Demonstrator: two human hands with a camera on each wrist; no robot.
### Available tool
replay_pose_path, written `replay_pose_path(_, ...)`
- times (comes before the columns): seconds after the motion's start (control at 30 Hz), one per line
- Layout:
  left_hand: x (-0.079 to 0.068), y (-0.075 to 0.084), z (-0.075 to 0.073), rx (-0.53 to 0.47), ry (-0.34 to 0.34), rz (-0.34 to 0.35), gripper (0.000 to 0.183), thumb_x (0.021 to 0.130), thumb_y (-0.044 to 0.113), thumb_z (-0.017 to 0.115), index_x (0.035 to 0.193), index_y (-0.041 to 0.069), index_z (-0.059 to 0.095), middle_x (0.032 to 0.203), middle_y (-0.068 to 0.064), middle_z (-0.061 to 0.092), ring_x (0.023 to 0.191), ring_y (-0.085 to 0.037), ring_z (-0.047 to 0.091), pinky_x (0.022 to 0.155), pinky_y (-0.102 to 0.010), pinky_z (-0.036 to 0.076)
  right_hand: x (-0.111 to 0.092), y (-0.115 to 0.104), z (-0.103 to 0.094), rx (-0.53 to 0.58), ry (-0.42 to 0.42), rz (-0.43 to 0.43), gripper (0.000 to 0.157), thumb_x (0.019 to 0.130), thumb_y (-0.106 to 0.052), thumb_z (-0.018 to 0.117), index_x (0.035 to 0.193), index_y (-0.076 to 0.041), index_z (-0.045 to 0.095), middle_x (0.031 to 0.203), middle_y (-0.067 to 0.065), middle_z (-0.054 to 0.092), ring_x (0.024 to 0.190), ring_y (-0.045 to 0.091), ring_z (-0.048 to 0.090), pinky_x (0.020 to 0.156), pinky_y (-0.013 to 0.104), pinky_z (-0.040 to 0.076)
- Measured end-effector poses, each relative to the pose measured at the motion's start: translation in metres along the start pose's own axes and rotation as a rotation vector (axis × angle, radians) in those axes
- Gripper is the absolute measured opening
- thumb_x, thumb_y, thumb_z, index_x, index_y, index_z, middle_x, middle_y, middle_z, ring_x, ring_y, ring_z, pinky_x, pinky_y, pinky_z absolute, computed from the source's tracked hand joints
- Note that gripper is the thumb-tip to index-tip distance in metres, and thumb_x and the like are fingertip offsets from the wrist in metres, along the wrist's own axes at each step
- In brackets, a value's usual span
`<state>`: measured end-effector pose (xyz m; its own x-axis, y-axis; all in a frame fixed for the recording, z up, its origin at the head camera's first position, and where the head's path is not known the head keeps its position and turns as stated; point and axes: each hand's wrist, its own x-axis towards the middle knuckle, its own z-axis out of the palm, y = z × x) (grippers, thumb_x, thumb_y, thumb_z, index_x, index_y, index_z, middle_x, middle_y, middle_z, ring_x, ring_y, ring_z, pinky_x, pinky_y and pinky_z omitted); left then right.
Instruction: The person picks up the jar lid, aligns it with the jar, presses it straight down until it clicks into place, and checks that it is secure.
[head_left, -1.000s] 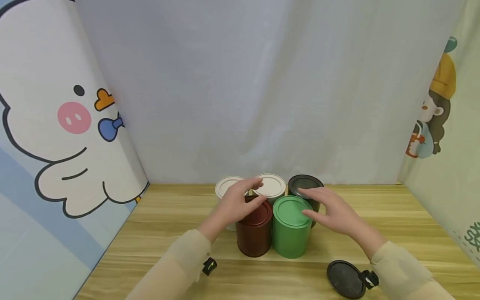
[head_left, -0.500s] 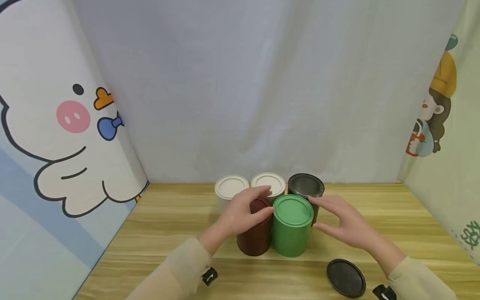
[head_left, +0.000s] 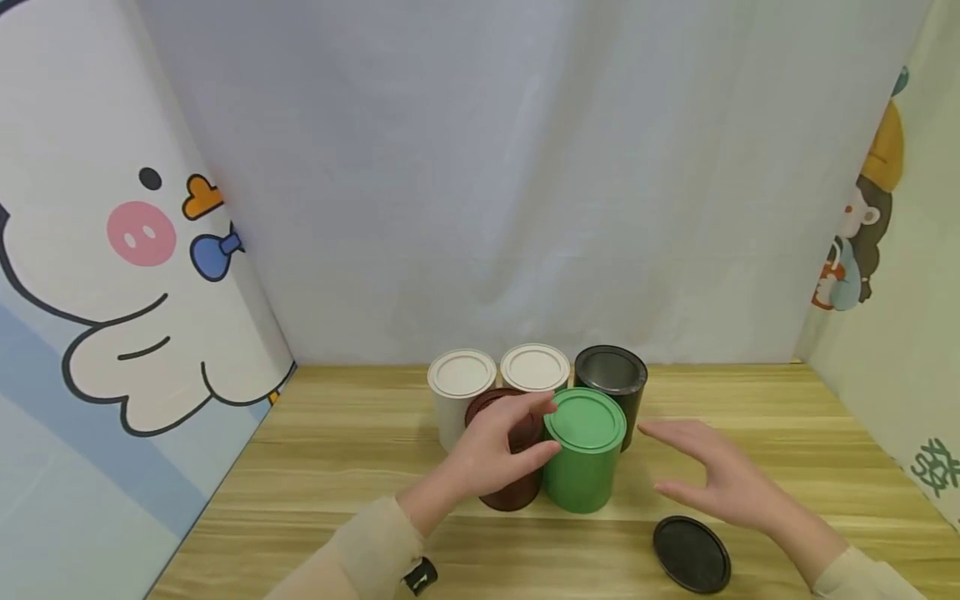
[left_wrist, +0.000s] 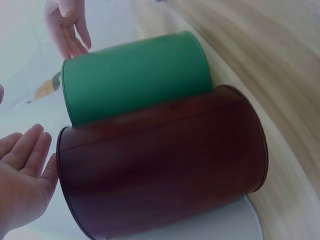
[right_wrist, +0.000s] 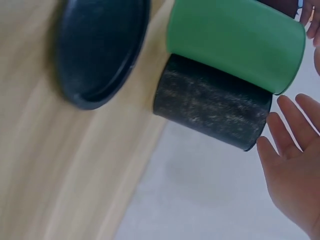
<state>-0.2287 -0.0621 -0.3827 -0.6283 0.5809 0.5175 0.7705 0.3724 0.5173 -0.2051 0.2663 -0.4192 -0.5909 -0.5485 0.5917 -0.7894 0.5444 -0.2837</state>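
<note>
Five lidded canisters is a group I see as several upright cans on the table. My left hand (head_left: 491,454) is over the dark red canister (head_left: 513,492), fingers loosely extended toward the green canister (head_left: 581,467); in the left wrist view its fingertips are right at the red canister's rim. My right hand (head_left: 723,483) hovers apart to the right of the green canister, fingers extended and thumb spread below them, holding nothing. Behind the green one stands a black canister (head_left: 626,400), marked with pale smudges in the right wrist view.
Two white canisters, one at left (head_left: 461,375) and one in the middle (head_left: 536,368), stand in the back row near a grey curtain (head_left: 480,208). A loose round black lid (head_left: 692,554) lies on the wooden table (head_left: 337,467), in front of the right hand. Printed cartoon panels flank both sides.
My right hand has drawn away from the green canister to the right and slightly toward me. The left hand has shifted slightly right and down over the red canister. The canisters stay put.
</note>
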Motion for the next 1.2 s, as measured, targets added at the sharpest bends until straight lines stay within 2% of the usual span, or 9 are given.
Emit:
replay_pose_path(0.1,-0.004,0.003,0.004,-0.042,-0.004,0.013,0.055,0.091,0.018,0.073,0.138,0.0,0.053,0.124,-0.007,0.066,0.121,-0.02,0.057,0.101,-0.032,0.046,-0.007,0.004,0.001,0.007,-0.001,-0.016,0.075,0.07,-0.012,0.089,0.138,-0.008,0.058,0.133,0.004,0.061,0.119,0.013,0.053,0.102,0.011,0.029)
replay_pose_path(0.33,-0.013,0.011,0.017,-0.059,0.037,0.112,0.055,0.086,0.016,0.077,0.134,-0.002,0.056,0.121,-0.008,0.068,0.117,-0.02,0.059,0.102,-0.03,0.044,-0.026,0.008,0.0,0.001,-0.034,0.001,0.076,0.069,-0.015,0.09,0.137,-0.008,0.059,0.131,0.002,0.062,0.122,0.009,0.05,0.102,0.008,0.025)
replay_pose_path(0.6,-0.023,0.019,0.033,-0.075,0.023,0.155,0.06,0.082,0.016,0.081,0.134,0.0,0.057,0.122,-0.004,0.066,0.116,-0.016,0.058,0.102,-0.026,0.043,-0.046,0.01,-0.001,-0.023,-0.097,0.045,0.077,0.068,-0.021,0.092,0.137,-0.011,0.06,0.131,-0.001,0.062,0.12,0.008,0.052,0.097,0.009,0.032)
replay_pose_path(0.73,-0.028,0.019,0.044,-0.064,0.02,0.185,0.06,0.081,0.016,0.082,0.134,0.002,0.058,0.123,-0.003,0.066,0.116,-0.015,0.058,0.103,-0.025,0.042,-0.055,0.014,0.002,-0.022,-0.107,0.021,0.077,0.068,-0.023,0.092,0.137,-0.011,0.06,0.13,-0.002,0.062,0.119,0.007,0.052,0.098,0.009,0.031)
replay_pose_path(0.93,-0.038,0.016,0.062,-0.026,-0.025,0.212,0.06,0.081,0.019,0.082,0.134,0.005,0.058,0.126,-0.003,0.065,0.117,-0.013,0.057,0.103,-0.023,0.04,-0.066,0.022,0.008,-0.003,-0.113,-0.043,0.078,0.066,-0.024,0.092,0.135,-0.007,0.061,0.131,-0.001,0.062,0.12,0.006,0.05,0.099,0.008,0.029)
replay_pose_path(1.1,-0.045,0.013,0.074,0.007,-0.089,0.23,0.061,0.083,0.024,0.082,0.135,0.006,0.057,0.124,-0.004,0.066,0.117,-0.011,0.056,0.103,-0.019,0.039,-0.074,0.026,0.01,0.014,-0.16,-0.035,0.077,0.07,-0.029,0.09,0.138,-0.011,0.059,0.133,-0.002,0.061,0.119,0.006,0.051,0.095,0.012,0.036)
replay_pose_path(1.2,-0.049,0.011,0.08,0.036,-0.128,0.218,0.061,0.084,0.027,0.081,0.136,0.007,0.056,0.125,-0.002,0.065,0.118,-0.01,0.055,0.103,-0.017,0.037,-0.079,0.029,0.011,0.031,-0.188,-0.018,0.077,0.071,-0.031,0.089,0.139,-0.011,0.058,0.134,-0.003,0.06,0.12,0.006,0.05,0.091,0.017,0.042)
